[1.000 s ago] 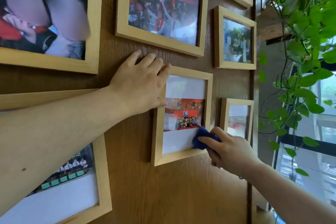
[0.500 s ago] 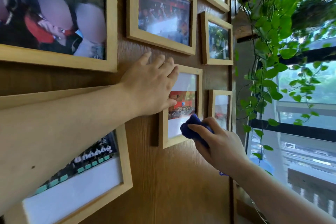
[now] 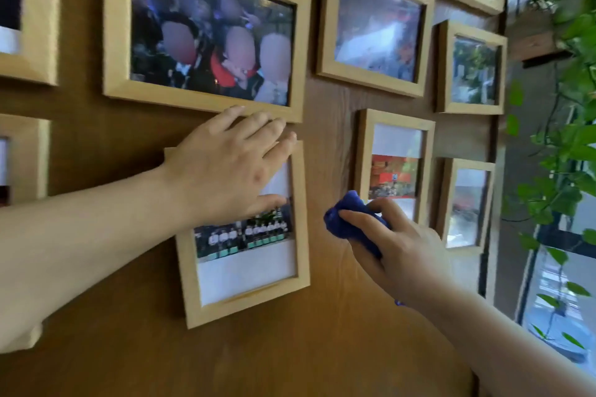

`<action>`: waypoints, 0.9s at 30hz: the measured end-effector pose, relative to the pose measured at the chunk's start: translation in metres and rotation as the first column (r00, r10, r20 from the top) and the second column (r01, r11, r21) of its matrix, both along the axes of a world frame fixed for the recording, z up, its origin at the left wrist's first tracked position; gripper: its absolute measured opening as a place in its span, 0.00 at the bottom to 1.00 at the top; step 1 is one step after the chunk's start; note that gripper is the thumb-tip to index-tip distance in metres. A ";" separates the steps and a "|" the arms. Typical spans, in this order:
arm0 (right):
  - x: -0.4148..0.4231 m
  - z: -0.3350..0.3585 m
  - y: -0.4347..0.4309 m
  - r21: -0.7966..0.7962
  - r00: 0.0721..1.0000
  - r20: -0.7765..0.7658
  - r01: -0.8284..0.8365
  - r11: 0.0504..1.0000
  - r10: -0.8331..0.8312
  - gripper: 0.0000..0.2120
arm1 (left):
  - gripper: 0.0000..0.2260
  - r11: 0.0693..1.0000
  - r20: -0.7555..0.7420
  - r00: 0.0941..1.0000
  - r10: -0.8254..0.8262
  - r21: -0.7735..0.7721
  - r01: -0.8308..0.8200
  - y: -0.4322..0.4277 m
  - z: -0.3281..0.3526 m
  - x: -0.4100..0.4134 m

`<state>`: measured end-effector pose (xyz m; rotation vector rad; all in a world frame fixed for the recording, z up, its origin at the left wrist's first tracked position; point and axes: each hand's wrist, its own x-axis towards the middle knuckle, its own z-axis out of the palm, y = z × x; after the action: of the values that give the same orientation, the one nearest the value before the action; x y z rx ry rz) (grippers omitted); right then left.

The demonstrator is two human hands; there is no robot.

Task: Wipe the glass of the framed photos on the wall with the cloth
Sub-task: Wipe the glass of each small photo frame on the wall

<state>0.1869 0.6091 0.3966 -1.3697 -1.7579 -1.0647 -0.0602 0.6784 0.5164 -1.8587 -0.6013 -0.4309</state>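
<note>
Several light wooden photo frames hang on a brown wood wall. My left hand (image 3: 229, 167) lies flat and open on the upper left of a portrait frame (image 3: 245, 271) showing a group in a row. My right hand (image 3: 396, 245) is shut on a bunched blue cloth (image 3: 346, 216), held over bare wall between that frame and a smaller portrait frame (image 3: 395, 145) with a red picture. The cloth touches neither frame's glass. A large landscape frame (image 3: 206, 32) hangs just above my left hand.
More frames hang around: one upper middle (image 3: 375, 29), two upper right (image 3: 471, 71), one lower right (image 3: 466, 206), and partial ones at the left edge (image 3: 22, 158). A trailing green plant (image 3: 567, 145) and a window (image 3: 554, 300) stand at the right.
The view swung left. My left hand moved from the red-picture frame to the group-photo frame. My right hand brought the cloth off the red-picture frame's glass onto the bare wall.
</note>
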 end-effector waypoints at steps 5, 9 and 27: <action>-0.050 0.016 0.012 0.038 0.997 0.026 -0.076 0.996 0.075 0.18 | 0.38 0.994 -0.015 0.994 0.111 0.000 -0.111 0.002 -0.002 -0.057; -0.091 0.025 0.026 0.051 0.996 0.028 -0.087 0.995 0.086 0.18 | 0.39 0.989 -0.035 0.989 0.147 -0.025 -0.148 0.010 -0.002 -0.088; -0.146 0.038 0.072 0.026 1.000 -0.001 -0.011 1.000 0.011 0.17 | 0.40 0.988 0.069 0.996 0.065 -0.146 -0.054 0.037 -0.013 -0.093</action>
<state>0.0405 0.6806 0.4349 -1.3427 -1.7430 -1.0769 -0.1535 0.7153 0.5038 -1.9631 -0.7530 -0.4269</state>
